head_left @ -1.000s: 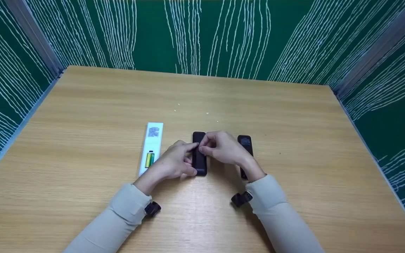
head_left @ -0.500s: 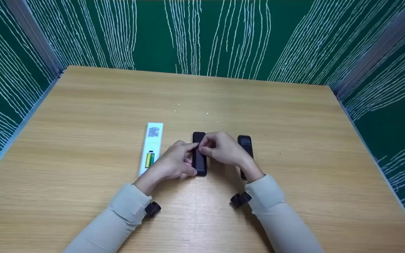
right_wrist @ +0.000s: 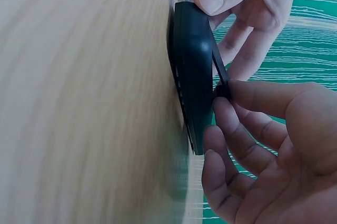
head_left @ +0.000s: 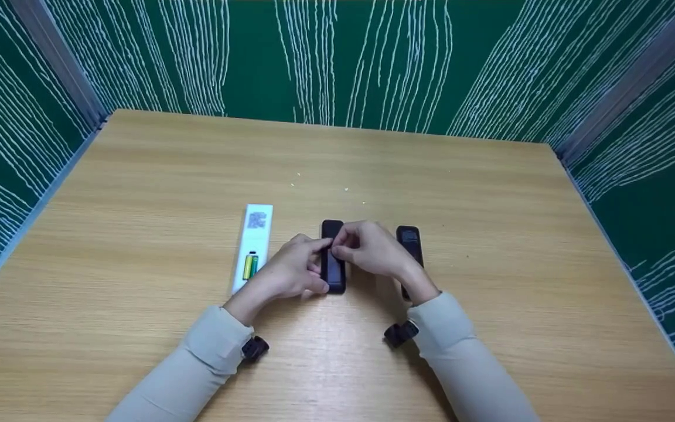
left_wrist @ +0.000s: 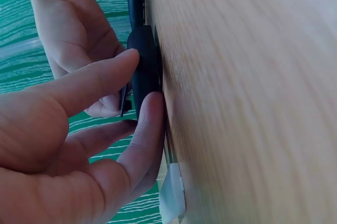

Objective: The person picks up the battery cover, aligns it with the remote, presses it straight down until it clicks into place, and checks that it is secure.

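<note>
"Green walls (head_left: 367, 64) first, streaked with white lines on three sides. What comes next in size?"

"The wooden desk (head_left: 337, 363), with two pale sleeves (head_left: 164, 378) stretched across it from the near side."

"And the hands?"

"Both at work over the same spot. The left hand (head_left: 292, 271) grips, thumb and fingers against one side of something black. The right hand (head_left: 372, 249) pinches, thumb and forefinger together."

"Gripping what?"

"By size again: the white remote (head_left: 262, 237) lies on the left, its lower end partly behind the left wrist. Then the middle remote (right_wrist: 196, 69), black, on the desk between the other two. That's the one in the left hand, with the thumb at its near end."

"And the third?"

"The right remote (head_left: 409, 237), also black, partly hidden behind the right hand and wrist."

"Anything smaller?"

"Two dark wrist cameras (head_left: 255, 349), one at each cuff. Then the cover (right_wrist: 221, 71) that the right hand pinches: it's raised at the pinched end and slants down to meet the middle remote."

"And the batteries (head_left: 250, 266)?"

"Two, yellow and green, side by side in the white remote. Smallest of all, a few pale specks (head_left: 346, 189) farther back on the desk."
</note>
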Demonstrator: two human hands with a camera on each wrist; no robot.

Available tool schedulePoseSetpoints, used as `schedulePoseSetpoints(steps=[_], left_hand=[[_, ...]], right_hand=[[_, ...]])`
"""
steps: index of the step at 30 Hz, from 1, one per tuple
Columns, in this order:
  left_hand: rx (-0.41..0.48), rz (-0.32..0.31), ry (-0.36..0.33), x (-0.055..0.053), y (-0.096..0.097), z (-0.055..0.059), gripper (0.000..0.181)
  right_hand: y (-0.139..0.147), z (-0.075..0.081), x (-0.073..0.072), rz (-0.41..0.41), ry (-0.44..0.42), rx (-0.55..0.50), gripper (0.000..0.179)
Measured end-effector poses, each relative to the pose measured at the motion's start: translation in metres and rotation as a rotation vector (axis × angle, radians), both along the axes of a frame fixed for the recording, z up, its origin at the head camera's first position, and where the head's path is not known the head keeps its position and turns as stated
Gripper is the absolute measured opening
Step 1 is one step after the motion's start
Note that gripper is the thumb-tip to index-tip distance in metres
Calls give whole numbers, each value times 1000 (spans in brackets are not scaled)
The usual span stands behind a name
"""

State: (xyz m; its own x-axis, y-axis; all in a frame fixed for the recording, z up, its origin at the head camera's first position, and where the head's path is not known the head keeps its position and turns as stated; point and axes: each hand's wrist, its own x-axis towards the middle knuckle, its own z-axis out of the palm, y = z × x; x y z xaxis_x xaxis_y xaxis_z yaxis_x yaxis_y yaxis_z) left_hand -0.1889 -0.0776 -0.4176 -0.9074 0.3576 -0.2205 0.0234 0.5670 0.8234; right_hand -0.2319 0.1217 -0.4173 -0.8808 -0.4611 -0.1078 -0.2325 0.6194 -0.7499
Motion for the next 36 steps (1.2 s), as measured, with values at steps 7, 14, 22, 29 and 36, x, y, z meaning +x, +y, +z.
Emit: schedulePoseSetpoints(steps=[7,14,22,29,36], left_hand=[[22,-2,-8,-1,-1,-2,99],[40,-3,-15,0,-1,-2,98],[37,0,-18,0,-1,-2,99],[30,-3,-16,0,0,-2,100],[21,-5,-6,-1,-1,-3,100]], right_hand=[[-1,-1,0,-11,6,28,4],[-1,-3,-2,-14,14,53,4],[-1,-4,-1,-30,3,58,4],[-3,-4,-1,-36,4,59,4],[-3,-4,0,-36,5,57,4]])
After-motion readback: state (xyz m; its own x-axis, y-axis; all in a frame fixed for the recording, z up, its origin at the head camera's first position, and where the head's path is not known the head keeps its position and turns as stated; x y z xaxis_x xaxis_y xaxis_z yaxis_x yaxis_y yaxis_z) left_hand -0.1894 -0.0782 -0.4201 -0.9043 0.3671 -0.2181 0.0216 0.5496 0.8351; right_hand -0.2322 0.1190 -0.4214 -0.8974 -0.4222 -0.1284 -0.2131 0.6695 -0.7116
